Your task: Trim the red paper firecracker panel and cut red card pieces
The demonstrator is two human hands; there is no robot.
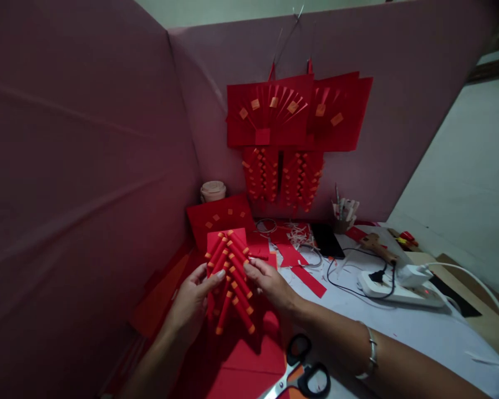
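Two hands, left hand (190, 303) and right hand (269, 284), pinch the side edges of a paper firecracker cluster (232, 272) held just above red paper sheets (251, 360) near scissors (301, 374), a piece that looks light, crushable and best gripped by its backing card.

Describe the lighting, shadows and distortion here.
Head view: dim, red-tinted light; the paper firecracker bundle, held in the left hand and right hand, throws a dark shadow on the red sheets below; the power strip looks bright; the wide lens stretches the partition at left.
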